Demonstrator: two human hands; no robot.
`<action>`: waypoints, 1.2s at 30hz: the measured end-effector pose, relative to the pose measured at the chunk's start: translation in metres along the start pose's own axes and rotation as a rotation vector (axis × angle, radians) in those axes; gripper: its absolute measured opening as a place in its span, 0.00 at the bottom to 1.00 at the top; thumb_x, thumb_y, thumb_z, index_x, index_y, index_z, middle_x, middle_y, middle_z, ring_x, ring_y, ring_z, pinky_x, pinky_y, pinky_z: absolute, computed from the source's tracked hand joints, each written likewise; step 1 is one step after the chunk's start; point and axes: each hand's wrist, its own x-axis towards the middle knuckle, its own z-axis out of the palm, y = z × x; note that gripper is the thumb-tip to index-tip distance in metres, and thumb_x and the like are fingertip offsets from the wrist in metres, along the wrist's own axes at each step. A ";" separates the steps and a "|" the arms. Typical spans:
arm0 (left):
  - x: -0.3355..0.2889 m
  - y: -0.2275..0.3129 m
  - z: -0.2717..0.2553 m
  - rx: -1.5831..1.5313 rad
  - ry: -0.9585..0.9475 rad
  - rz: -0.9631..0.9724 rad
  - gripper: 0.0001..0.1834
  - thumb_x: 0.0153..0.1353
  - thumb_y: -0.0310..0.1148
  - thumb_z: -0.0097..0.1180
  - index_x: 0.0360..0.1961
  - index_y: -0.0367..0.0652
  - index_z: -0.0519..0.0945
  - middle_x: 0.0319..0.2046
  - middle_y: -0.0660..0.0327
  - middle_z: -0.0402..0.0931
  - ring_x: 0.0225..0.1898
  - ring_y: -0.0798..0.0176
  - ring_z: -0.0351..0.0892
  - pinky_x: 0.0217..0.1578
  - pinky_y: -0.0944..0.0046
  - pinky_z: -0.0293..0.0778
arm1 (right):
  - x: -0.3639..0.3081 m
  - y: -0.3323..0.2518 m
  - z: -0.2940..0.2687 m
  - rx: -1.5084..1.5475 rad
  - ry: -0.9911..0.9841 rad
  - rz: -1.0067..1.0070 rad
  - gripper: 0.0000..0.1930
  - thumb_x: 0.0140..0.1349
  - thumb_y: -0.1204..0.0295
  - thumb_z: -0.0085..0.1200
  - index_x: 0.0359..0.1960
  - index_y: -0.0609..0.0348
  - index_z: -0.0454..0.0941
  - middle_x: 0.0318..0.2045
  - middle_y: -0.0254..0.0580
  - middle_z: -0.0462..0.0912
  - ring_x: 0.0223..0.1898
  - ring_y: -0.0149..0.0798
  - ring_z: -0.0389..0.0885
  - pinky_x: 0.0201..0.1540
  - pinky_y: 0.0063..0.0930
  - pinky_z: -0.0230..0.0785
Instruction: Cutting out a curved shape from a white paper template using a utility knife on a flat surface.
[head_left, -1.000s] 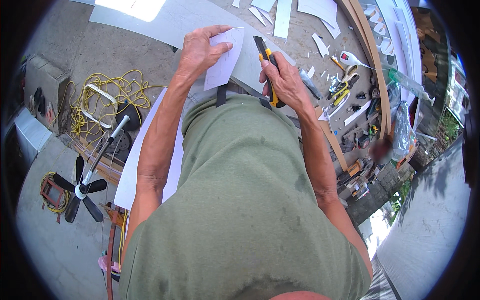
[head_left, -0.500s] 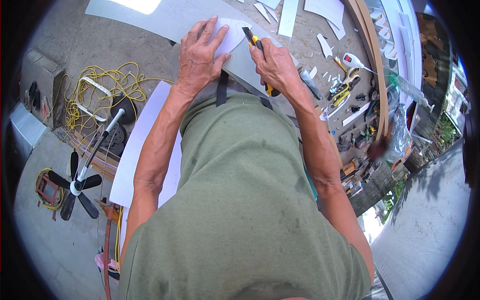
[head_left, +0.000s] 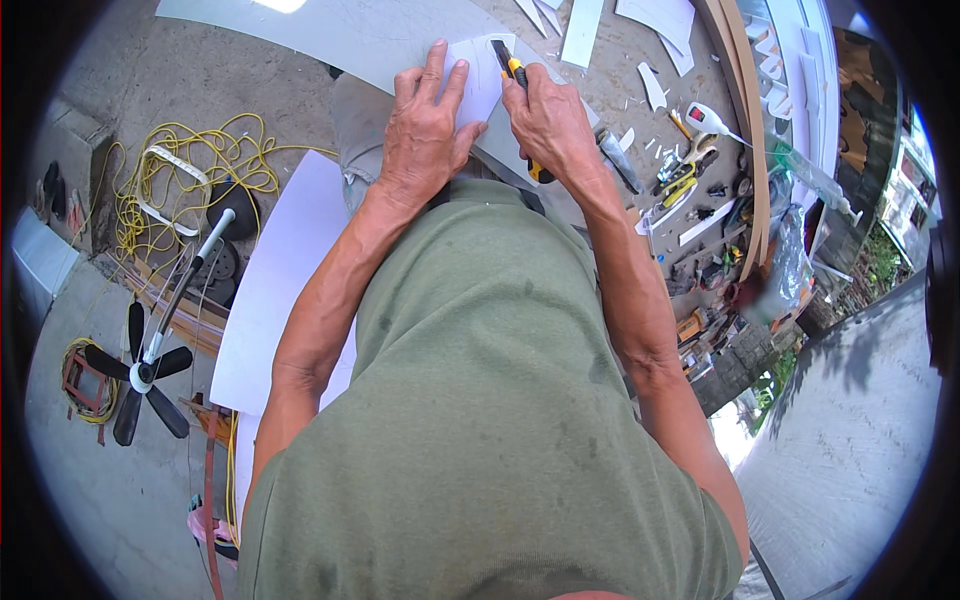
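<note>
My right hand point(head_left: 552, 118) is wrapped round a yellow-and-black utility knife point(head_left: 516, 70), its dark blade pointing up and away from me. The blade tip rests at the upper right part of a small white sheet piece point(head_left: 478, 82) with faint curved lines drawn on it. Pressing on the left side of that piece is my left hand point(head_left: 430, 142), its fingers spread and thumb apart. Under the piece lies a large pale grey sheet point(head_left: 370, 42). Whether the blade has gone into the material I cannot tell.
White offcuts point(head_left: 580, 35) lie beyond my right hand. Further right are a glue gun point(head_left: 705, 120), yellow-handled scissors point(head_left: 680, 185) and scattered tools. To the left are a tangled yellow cord point(head_left: 150, 200), a black-bladed fan point(head_left: 141, 376) and a large white sheet point(head_left: 275, 290).
My left hand has shifted right and nearer me, and the white piece has turned slightly. The knife blade sits a little farther up and right. The whole view has shifted slightly.
</note>
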 end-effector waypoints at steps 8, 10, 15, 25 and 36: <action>-0.001 0.002 -0.006 -0.048 -0.055 0.003 0.48 0.44 0.34 0.79 0.70 0.42 0.73 0.76 0.46 0.56 0.61 0.42 0.66 0.63 0.51 0.71 | 0.001 -0.005 -0.001 -0.004 0.005 -0.006 0.20 0.71 0.61 0.49 0.42 0.73 0.76 0.30 0.73 0.83 0.35 0.70 0.85 0.40 0.57 0.76; -0.001 0.003 -0.006 -0.054 -0.061 -0.009 0.49 0.43 0.32 0.79 0.70 0.44 0.73 0.76 0.48 0.55 0.61 0.44 0.66 0.63 0.52 0.72 | 0.000 -0.006 0.000 -0.008 0.009 0.004 0.20 0.71 0.61 0.49 0.41 0.74 0.76 0.30 0.73 0.83 0.35 0.71 0.85 0.40 0.57 0.76; -0.002 0.002 -0.004 -0.026 -0.093 0.000 0.48 0.44 0.32 0.78 0.70 0.45 0.73 0.76 0.51 0.56 0.61 0.45 0.66 0.62 0.53 0.73 | -0.002 -0.006 0.001 0.002 0.017 0.020 0.20 0.71 0.63 0.48 0.40 0.75 0.76 0.29 0.74 0.83 0.35 0.71 0.85 0.41 0.59 0.76; -0.003 0.008 -0.003 -0.018 -0.078 -0.018 0.46 0.44 0.33 0.79 0.68 0.43 0.74 0.75 0.47 0.58 0.63 0.43 0.65 0.63 0.52 0.72 | -0.002 -0.005 0.000 -0.006 0.020 0.023 0.20 0.71 0.63 0.48 0.40 0.77 0.75 0.28 0.74 0.83 0.34 0.71 0.85 0.39 0.58 0.77; -0.006 0.008 0.001 -0.027 -0.070 -0.021 0.47 0.42 0.33 0.80 0.68 0.42 0.75 0.74 0.47 0.58 0.64 0.42 0.64 0.63 0.51 0.72 | -0.003 -0.016 -0.008 0.085 -0.040 0.064 0.21 0.70 0.65 0.45 0.38 0.80 0.76 0.22 0.69 0.82 0.24 0.63 0.86 0.32 0.52 0.79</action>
